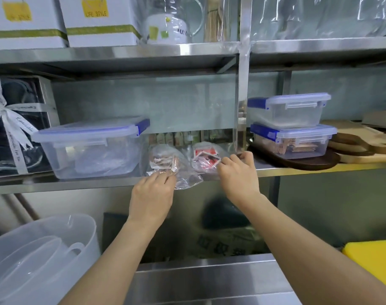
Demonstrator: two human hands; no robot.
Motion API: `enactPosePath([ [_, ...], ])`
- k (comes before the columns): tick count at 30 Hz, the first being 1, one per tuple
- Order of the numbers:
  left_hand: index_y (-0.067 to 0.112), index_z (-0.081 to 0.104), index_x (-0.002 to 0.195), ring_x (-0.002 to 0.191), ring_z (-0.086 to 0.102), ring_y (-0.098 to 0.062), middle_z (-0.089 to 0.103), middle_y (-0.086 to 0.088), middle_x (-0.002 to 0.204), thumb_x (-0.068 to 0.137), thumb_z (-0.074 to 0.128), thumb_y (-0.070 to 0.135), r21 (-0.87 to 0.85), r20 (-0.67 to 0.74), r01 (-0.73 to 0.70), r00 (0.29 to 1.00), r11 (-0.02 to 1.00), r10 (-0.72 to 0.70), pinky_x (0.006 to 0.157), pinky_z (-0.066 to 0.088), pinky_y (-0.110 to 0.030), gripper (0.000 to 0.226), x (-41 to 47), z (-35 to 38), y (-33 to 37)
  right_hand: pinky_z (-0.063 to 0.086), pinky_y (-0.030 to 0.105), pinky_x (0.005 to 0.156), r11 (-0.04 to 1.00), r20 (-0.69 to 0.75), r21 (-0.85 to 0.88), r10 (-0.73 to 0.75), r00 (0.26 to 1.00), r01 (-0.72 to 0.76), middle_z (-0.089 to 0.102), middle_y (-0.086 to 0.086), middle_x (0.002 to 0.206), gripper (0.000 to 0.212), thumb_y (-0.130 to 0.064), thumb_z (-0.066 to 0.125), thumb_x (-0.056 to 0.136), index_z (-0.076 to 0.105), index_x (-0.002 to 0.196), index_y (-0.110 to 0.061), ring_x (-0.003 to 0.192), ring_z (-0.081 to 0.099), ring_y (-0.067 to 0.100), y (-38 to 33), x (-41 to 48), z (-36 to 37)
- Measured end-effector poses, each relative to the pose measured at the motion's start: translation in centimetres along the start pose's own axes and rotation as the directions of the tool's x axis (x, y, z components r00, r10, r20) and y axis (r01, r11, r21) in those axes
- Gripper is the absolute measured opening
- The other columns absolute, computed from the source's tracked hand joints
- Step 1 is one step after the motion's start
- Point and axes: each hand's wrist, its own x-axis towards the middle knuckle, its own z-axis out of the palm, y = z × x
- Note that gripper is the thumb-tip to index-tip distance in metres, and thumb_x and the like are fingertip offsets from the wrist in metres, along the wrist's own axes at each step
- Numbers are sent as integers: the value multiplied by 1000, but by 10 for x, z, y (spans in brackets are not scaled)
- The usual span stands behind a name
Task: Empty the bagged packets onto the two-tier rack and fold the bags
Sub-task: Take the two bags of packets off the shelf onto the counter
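Two clear plastic bags lie side by side on the lower steel shelf [286,171] of the rack. The left bag [163,160] holds brownish packets; the right bag [206,158] holds red and white packets. My left hand [153,192] pinches the front edge of the left bag, whose loose plastic hangs over the shelf lip. My right hand [238,172] grips the right bag at its near right side, fingers curled on the plastic. Both bags still hold their packets.
A large clear lidded box [90,148] stands just left of the bags. Two stacked small boxes [291,126] with blue clips sit right of the rack post [242,95], beside wooden boards [363,144]. White tubs [33,256] lower left, a yellow board [374,263] lower right.
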Motion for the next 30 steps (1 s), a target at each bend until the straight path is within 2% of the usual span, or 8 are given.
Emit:
enactPosePath([
  [4, 8, 73, 80, 67, 67, -24, 71, -7, 76, 53, 81, -1, -63, 85, 9, 996, 998, -4, 57, 54, -30, 30, -2, -23, -5, 30, 39, 91, 1000, -18, 26, -17, 1000, 18, 67, 7, 85, 7, -6, 57, 82, 64, 83, -9, 84, 55, 25, 4, -4, -18],
  [6, 11, 72, 88, 78, 66, -24, 71, -6, 85, 63, 76, 2, -67, 131, 22, 991, 998, -13, 67, 52, -32, 26, 0, -37, -7, 30, 39, 90, 999, -27, 36, -32, 999, 33, 67, 7, 87, 8, -6, 56, 82, 63, 85, -9, 86, 56, 25, 6, -4, -36],
  [9, 15, 69, 99, 93, 64, -25, 72, -5, 99, 80, 65, 10, -180, 143, 115, 986, 977, -90, 80, 47, -35, 20, 6, -63, -11, 28, 38, 90, 996, 4, 57, -71, 998, 70, 66, 5, 93, 9, -8, 56, 82, 61, 89, -11, 91, 55, 23, 9, -10, -68],
  [13, 19, 68, 101, 95, 61, -25, 71, -3, 101, 88, 57, 19, -218, 95, 178, 982, 960, -160, 82, 44, -35, 18, 17, -108, -20, 27, 38, 91, 991, 44, 96, -92, 995, 88, 65, 3, 96, 8, -10, 52, 84, 59, 87, -13, 94, 55, 22, 19, -18, -120],
  [19, 17, 71, 93, 89, 61, -26, 72, -3, 93, 86, 59, 20, -323, 90, 227, 974, 919, -209, 77, 45, -35, 14, 1, -181, -10, 31, 41, 91, 989, 128, 105, -119, 985, 106, 65, 6, 93, 11, -6, 48, 83, 56, 82, -13, 92, 58, 25, 20, -52, -192],
  [23, 20, 70, 88, 89, 61, -24, 72, 1, 92, 86, 57, 19, -338, 218, 251, 958, 907, -184, 75, 43, -33, 14, -52, -207, 12, 28, 39, 87, 983, 288, 98, -178, 941, 156, 66, 6, 89, 10, -9, 46, 84, 54, 80, -14, 90, 59, 27, 9, -113, -211],
  [26, 25, 71, 81, 82, 61, -19, 71, 8, 81, 83, 61, 21, -332, 376, 314, 909, 890, -181, 61, 25, -25, 12, -95, -221, 29, 25, 37, 79, 980, 414, 92, -200, 888, 177, 65, 5, 86, 12, -6, 46, 82, 53, 77, -14, 88, 61, 28, 0, -161, -216],
  [30, 31, 67, 70, 71, 53, -11, 59, 18, 66, 83, 62, 19, -350, 631, 372, 772, 860, -77, 64, 39, -27, 18, -144, -234, 46, 22, 34, 76, 979, 470, 118, -205, 859, 168, 67, 7, 91, 14, -5, 47, 81, 48, 74, -17, 90, 62, 28, -8, -213, -224],
])
